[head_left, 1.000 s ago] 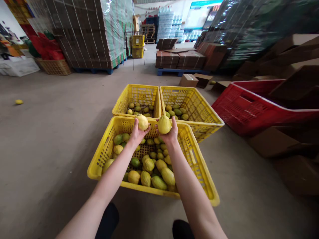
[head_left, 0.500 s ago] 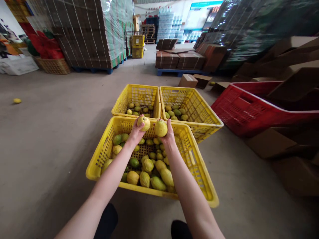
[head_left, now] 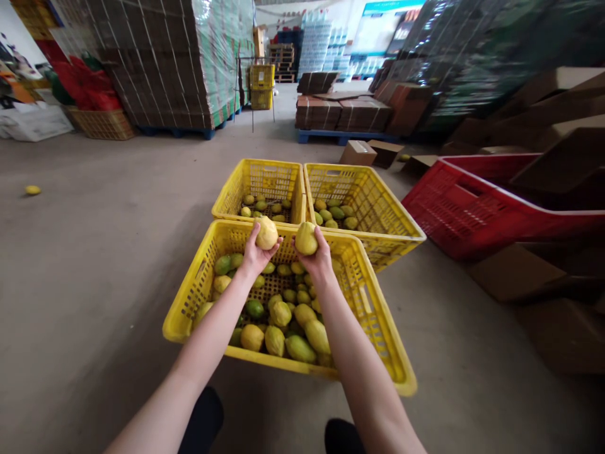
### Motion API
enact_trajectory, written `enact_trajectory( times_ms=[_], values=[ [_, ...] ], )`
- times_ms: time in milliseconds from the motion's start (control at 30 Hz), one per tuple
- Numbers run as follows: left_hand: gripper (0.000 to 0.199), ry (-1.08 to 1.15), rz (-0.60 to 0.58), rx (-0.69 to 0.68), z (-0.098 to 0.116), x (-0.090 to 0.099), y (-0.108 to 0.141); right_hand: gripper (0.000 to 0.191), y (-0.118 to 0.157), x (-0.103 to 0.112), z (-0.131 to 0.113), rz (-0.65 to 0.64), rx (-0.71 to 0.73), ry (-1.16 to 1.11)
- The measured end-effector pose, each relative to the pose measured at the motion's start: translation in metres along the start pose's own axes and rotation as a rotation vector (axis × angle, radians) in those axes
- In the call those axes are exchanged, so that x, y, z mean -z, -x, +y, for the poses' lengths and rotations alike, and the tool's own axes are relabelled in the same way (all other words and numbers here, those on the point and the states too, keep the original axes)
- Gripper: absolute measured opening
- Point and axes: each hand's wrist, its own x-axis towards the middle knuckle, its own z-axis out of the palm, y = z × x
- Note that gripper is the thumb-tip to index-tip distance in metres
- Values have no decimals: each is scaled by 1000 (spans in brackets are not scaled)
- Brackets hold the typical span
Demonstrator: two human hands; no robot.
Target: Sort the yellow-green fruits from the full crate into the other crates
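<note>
A pale yellow lemon [head_left: 267,233] rests in my left hand [head_left: 256,255], its fingers curled round the underside. My right hand [head_left: 322,257] grips a greener yellow lemon [head_left: 307,238], with the thumb and fingers at its sides. Both hands are above the far part of the near yellow crate [head_left: 382,321], a little apart from each other. Inside that crate lie several yellow and green lemons [head_left: 280,314], mostly toward the near side; my forearms cover some of them.
Two more yellow crates, a left one [head_left: 227,188] and a right one [head_left: 394,217], adjoin the far side, each with several lemons. A red crate [head_left: 454,214] holding cardboard stands right. One lemon [head_left: 33,190] lies on the floor at left. Flattened cartons [head_left: 343,113] sit on a pallet behind.
Both lemons have turned in my hands, so other sides of them show. My left hand has shifted slightly left and its lemon now sits higher in the fingers. The crates stay put.
</note>
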Motion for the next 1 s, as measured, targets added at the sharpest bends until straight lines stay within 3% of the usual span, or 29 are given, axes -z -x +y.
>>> enact_trajectory(
  times_ms=[233, 533, 767, 900, 1000],
  values=[
    [54, 28, -26, 43, 1, -3, -4, 14, -4, -5, 1, -16, -133, 107],
    [38, 63, 28, 38, -6, -2, -11, 35, -12, 2, 3, 113, -201, 68],
    [34, 38, 91, 66, -10, 0, -14, 12, -9, 4, 1, 67, -157, 59],
    [42, -22, 82, 79, -8, 4, -18, 28, -10, 3, 3, -37, -193, 73],
    [49, -58, 85, 115, -8, 7, -22, 31, -10, 1, 3, -24, -178, 100]
  ],
)
